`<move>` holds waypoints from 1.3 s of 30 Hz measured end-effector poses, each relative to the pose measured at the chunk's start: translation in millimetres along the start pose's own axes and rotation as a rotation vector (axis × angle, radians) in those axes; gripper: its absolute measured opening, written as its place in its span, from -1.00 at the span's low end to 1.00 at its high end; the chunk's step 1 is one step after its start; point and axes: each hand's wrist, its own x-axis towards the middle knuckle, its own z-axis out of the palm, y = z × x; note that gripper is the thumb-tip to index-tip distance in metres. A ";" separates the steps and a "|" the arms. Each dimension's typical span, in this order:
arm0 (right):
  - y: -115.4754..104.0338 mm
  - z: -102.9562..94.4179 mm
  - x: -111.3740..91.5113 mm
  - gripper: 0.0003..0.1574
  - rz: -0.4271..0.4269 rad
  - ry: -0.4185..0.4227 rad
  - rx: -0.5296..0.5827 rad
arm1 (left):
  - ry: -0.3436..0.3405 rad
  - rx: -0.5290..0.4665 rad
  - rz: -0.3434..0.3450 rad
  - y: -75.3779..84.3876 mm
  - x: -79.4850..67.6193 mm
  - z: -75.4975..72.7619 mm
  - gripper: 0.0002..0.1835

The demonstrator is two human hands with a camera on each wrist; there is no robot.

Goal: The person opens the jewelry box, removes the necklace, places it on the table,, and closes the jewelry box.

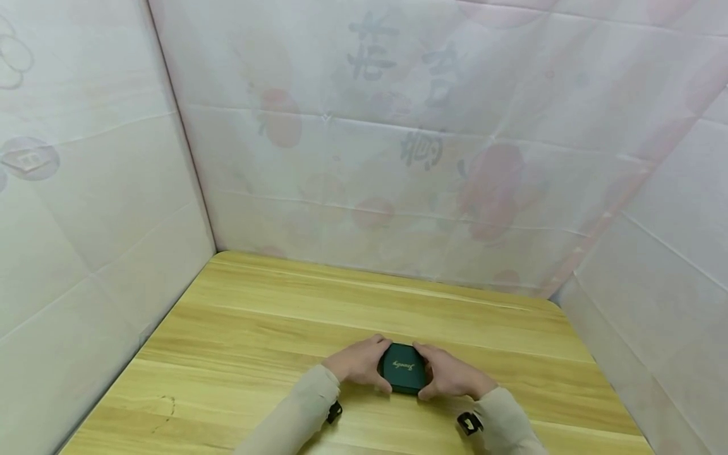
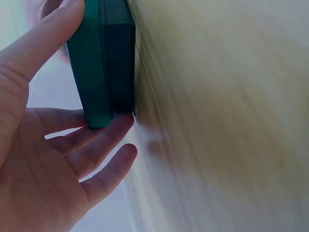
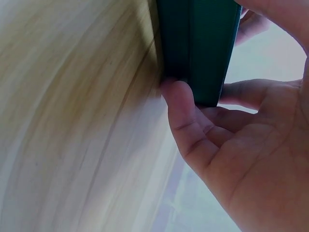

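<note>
Box (image 1: 404,373), dark green with gold lettering on top, lies on the wood-grained surface (image 1: 256,328). Left of the box, the left hand (image 1: 357,363) grips it between thumb and fingers; right of the box, the right hand (image 1: 453,374) grips likewise. Pale printed cloth (image 1: 341,170) hangs beyond the box.
</note>
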 end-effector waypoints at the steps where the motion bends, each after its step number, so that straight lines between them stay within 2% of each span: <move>1: -0.4 0.2 0.6 0.29 -0.002 0.000 0.001 | 0.000 -0.001 -0.001 -0.4 -0.5 -0.4 0.02; 21: -10.6 4.0 10.3 0.25 -0.041 0.038 -0.059 | 0.012 -0.021 -0.007 -12.8 -7.3 -3.8 0.02; 35: -16.0 6.8 18.9 0.26 -0.020 0.034 -0.043 | 0.021 -0.080 -0.020 -18.8 -13.8 -7.0 -0.04; 39: -17.9 7.8 20.9 0.26 0.002 0.027 -0.075 | 0.023 -0.078 -0.023 -20.8 -15.5 -6.5 -0.04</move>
